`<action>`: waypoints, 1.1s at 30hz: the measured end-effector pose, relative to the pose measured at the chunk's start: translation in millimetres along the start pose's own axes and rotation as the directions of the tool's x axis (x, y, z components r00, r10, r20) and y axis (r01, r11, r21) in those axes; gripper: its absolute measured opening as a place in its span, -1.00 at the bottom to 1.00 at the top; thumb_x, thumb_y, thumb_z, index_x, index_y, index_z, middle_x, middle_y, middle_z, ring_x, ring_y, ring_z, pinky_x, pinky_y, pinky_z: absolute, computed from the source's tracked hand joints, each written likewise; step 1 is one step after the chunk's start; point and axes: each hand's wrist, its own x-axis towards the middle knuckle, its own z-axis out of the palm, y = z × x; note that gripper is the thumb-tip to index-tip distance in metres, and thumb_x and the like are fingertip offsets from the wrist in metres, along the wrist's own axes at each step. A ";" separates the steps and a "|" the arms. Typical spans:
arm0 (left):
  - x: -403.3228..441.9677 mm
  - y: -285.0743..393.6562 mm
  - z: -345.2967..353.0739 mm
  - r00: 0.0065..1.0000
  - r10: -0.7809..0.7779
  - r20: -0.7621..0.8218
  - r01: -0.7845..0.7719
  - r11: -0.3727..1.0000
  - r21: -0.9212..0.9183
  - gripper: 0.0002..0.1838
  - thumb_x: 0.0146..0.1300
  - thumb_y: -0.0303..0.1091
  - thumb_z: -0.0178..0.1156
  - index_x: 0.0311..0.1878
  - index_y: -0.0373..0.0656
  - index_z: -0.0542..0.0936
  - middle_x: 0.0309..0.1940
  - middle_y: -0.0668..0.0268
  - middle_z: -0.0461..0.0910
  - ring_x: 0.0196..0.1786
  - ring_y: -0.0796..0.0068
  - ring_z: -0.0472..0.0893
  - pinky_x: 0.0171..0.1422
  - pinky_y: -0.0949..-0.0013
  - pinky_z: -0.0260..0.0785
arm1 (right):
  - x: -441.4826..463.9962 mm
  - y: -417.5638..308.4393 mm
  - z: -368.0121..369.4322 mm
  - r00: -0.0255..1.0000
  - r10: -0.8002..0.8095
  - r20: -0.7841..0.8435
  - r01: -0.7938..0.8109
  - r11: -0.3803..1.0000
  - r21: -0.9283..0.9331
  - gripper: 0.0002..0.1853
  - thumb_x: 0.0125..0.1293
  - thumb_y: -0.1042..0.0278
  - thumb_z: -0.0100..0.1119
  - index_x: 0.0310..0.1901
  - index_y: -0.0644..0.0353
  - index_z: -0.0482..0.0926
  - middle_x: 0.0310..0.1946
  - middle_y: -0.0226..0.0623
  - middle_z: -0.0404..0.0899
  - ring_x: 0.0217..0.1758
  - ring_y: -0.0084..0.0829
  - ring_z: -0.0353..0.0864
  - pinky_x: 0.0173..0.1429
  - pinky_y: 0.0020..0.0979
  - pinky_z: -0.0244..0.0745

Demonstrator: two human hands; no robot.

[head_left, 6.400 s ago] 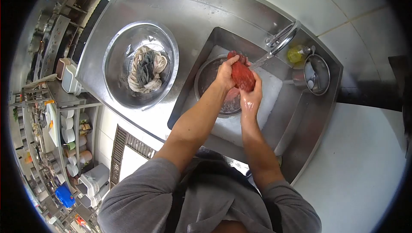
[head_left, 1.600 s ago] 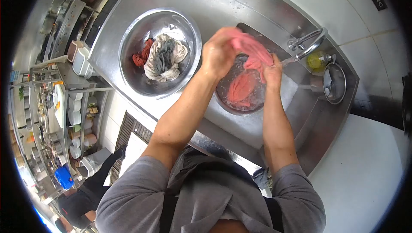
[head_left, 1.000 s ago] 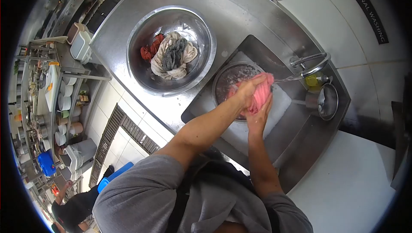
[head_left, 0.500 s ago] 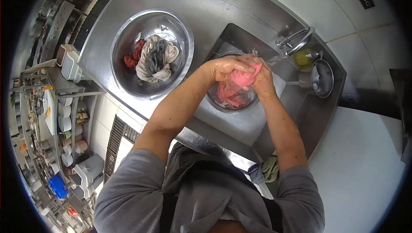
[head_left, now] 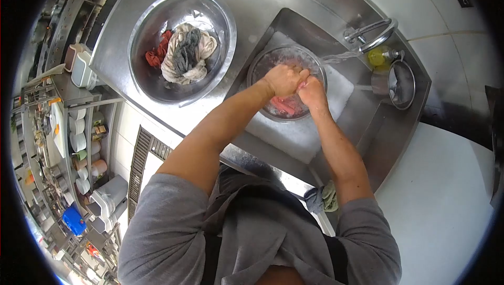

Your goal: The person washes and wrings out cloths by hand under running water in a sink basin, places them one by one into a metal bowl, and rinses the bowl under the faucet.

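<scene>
My left hand (head_left: 285, 79) and my right hand (head_left: 313, 92) are side by side over a metal bowl (head_left: 251, 77) of water. Both are closed like fists, gripping a wet pink cloth (head_left: 283, 106). Most of the cloth between my fingers is hidden; some of it shows below the hands, in the bowl. A stream of water from the tap (head_left: 386, 33) runs into the bowl at its right side. The bowl stands inside the sink (head_left: 362, 127), on a white board (head_left: 294, 143).
A large steel basin (head_left: 137, 69) on the left counter holds a red cloth (head_left: 157, 51) and a twisted white-and-grey cloth bundle (head_left: 186, 56). By the tap are a bottle of yellow liquid (head_left: 379, 56) and a saucepan (head_left: 401, 88). Cloths (head_left: 321, 199) hang at the sink's front edge.
My hands have closed tighter around the pink cloth and turned knuckles up, so less of it shows. The camera view has shifted slightly.
</scene>
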 end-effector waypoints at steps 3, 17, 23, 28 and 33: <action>-1.4 -5.2 6.5 1.000 0.022 0.018 -0.023 0.998 0.058 -0.75 -0.10 -0.29 0.20 -0.31 -0.10 0.45 -0.36 0.21 0.56 -0.23 0.19 0.61 -0.16 0.21 0.48 | -11.3 8.9 26.7 0.986 0.152 0.066 -0.163 0.829 0.535 -0.70 -0.01 0.60 0.06 -0.17 0.20 0.53 -0.48 -0.30 0.57 -0.53 -0.42 0.55 -0.51 -0.43 0.38; -48.4 7.9 -178.7 0.711 -0.643 -0.285 0.577 0.765 -0.285 -0.56 -0.19 -0.40 0.38 -0.20 -0.27 0.44 -0.41 0.05 0.60 -0.32 0.08 0.64 -0.22 0.23 0.50 | 75.4 57.7 -24.9 0.931 0.353 -0.094 -0.185 0.675 0.714 -0.71 0.26 0.29 0.09 -0.07 0.27 0.56 -0.39 -0.26 0.58 -0.54 -0.52 0.51 -0.44 -0.48 0.44; -89.6 -33.5 -231.3 0.397 -0.865 -0.308 0.880 0.454 -0.141 -0.42 -0.05 -0.10 0.38 -0.04 -0.29 0.45 -0.27 0.01 0.63 -0.16 0.24 0.65 -0.05 0.26 0.46 | 28.6 122.5 100.3 0.942 0.314 0.114 -0.258 0.901 -0.350 -0.45 0.09 -0.11 0.23 -0.16 0.31 0.60 -0.14 0.09 0.58 -0.05 0.13 0.54 0.10 -0.02 0.41; -142.5 -53.0 -227.4 0.483 -0.803 -0.348 0.854 0.520 -0.015 -0.21 0.01 0.05 0.36 0.21 -0.27 0.36 0.06 -0.09 0.49 0.13 0.14 0.52 0.23 0.20 0.30 | -27.5 142.9 175.9 0.955 0.107 0.276 -0.038 0.969 -0.245 -0.61 0.07 0.05 0.27 -0.19 0.19 0.62 -0.17 0.01 0.60 -0.06 -0.01 0.57 0.08 -0.11 0.43; -117.7 -23.4 -213.5 0.645 -0.667 -0.372 0.634 0.739 -0.227 -0.54 0.08 -0.41 0.32 0.08 -0.27 0.49 0.03 0.06 0.55 0.13 0.25 0.53 0.24 0.30 0.31 | -4.9 134.9 166.7 0.954 0.291 -0.076 -0.271 0.941 0.202 -0.77 0.17 0.21 0.18 -0.37 0.25 0.55 -0.48 -0.19 0.58 -0.37 -0.22 0.54 -0.24 -0.27 0.40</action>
